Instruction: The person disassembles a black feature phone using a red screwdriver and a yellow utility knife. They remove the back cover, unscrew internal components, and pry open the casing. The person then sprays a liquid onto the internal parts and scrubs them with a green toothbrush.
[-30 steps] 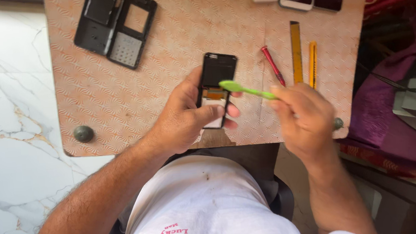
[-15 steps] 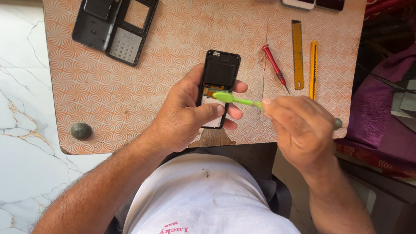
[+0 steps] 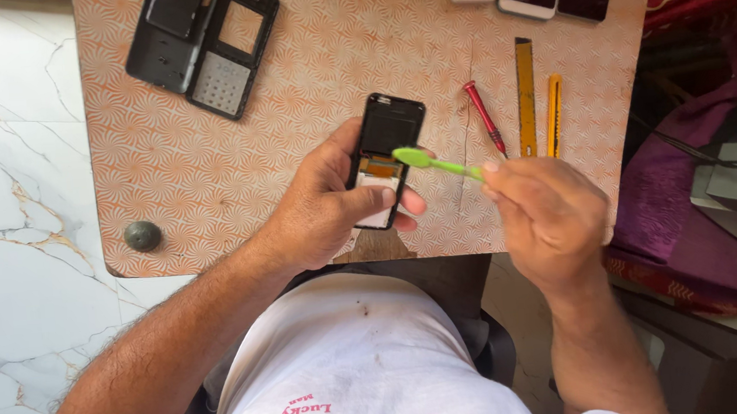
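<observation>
Green brush [image 3: 428,162] now higher in right hand [image 3: 544,211], over orange patterned tabletop [image 3: 208,176], marble floor [image 3: 7,174].

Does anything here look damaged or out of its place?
Yes. The board has a thin crack beside the red screwdriver. The phone in the left hand is open, brushed with a green toothbrush.

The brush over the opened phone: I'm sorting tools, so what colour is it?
Bright green brush, held in the right hand; head view.

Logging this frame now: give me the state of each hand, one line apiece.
Left hand: closed around the opened black phone.
Right hand: closed on the green brush, its head over the phone.
</observation>
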